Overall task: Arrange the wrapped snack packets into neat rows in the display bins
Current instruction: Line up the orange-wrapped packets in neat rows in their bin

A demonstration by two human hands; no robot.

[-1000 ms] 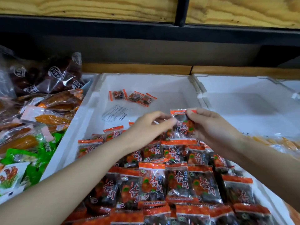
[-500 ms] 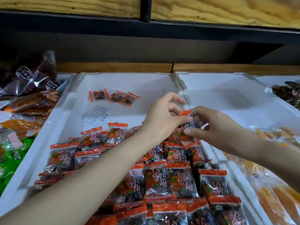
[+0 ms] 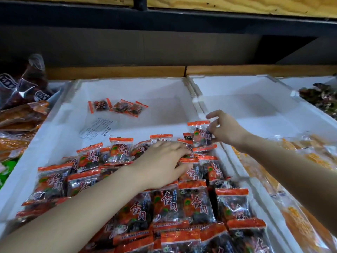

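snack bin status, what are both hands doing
Left hand flat on the packet rows, fingers straight. Right hand pinches one packet at the rows' far end. Three loose packets at the back of the bin, not in the way.

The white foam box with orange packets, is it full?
Only partly full. Orange-edged wrapped snack packets cover the near half of the white foam box; its far end holds just three loose packets and a printed paper slip.

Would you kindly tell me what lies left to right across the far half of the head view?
Dark brown clear-wrapped packets → three loose orange-ended snack packets → orange-topped packet → right hand pinching it → dark mottled snack heap.
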